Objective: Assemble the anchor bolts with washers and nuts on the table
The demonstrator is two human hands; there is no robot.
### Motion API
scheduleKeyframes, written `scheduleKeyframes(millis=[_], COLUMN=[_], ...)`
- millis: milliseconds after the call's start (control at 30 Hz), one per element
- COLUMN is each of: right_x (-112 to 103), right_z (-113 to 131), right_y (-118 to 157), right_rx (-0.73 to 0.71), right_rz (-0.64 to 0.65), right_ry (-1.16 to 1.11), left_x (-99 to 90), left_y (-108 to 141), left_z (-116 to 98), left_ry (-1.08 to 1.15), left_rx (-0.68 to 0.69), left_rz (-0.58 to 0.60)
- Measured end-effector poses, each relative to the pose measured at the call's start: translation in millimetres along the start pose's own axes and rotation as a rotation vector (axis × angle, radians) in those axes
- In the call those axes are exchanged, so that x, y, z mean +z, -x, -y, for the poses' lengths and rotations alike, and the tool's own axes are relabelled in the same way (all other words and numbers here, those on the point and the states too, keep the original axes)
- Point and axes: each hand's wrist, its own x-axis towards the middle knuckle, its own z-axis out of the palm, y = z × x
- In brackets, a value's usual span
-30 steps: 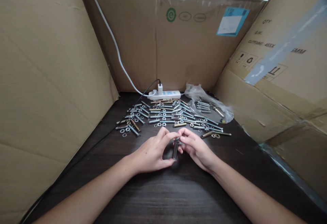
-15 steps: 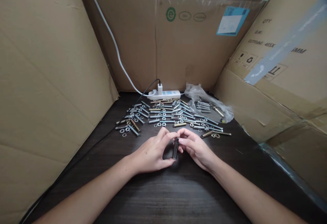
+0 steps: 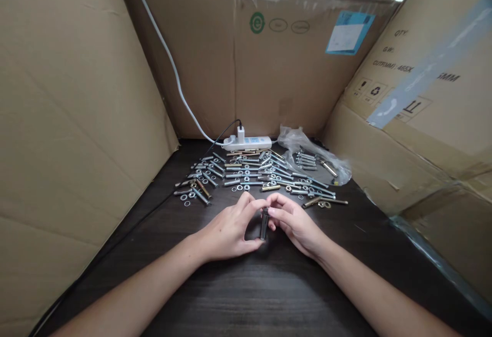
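Note:
A short, dark metal bolt sleeve (image 3: pixel 264 225) stands nearly upright in front of me, tilted slightly. My left hand (image 3: pixel 230 226) spans it lengthwise, thumb at the lower end and index finger at the upper end. The fingers of my right hand (image 3: pixel 294 221) pinch around its upper end, close to the left fingertips. Whatever small part may sit at that top end is covered by the fingers. Beyond the hands, bolts, sleeves, nuts and washers (image 3: pixel 246 187) lie in rough rows on the dark table (image 3: pixel 246 296).
A white power strip (image 3: pixel 251 143) with a plugged-in charger lies at the back. A crumpled clear plastic bag (image 3: pixel 340 169) is to its right. A black cable (image 3: pixel 140 219) runs down the left side. Cardboard walls (image 3: pixel 284 80) enclose the table at the back and sides.

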Motion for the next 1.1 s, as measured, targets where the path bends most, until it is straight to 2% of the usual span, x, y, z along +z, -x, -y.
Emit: scheduleKeyframes(millis=[267,567,800,1100], right_x=[1.1,1.5,1.7,1.4], right_z=[2.5,1.5,3.6,1.2], right_y=[-0.5,0.3,-0.4,1.0], right_rx=[-0.017,0.0,-0.012,0.0], right_rz=[0.047,-0.008,0.075,0.005], right_ry=[-0.017,-0.039,-0.022,-0.032], left_x=[0.2,-0.7,0.2,0.4], left_y=[0.2,0.0,0.4,0.3], left_z=[-0.8,-0.9,-0.9,-1.3], left_ry=[0.01,-0.001,0.015,-0.004], left_rx=[0.004,-0.001,0.003,0.004], left_rz=[-0.012,-0.002,-0.006,-0.01])
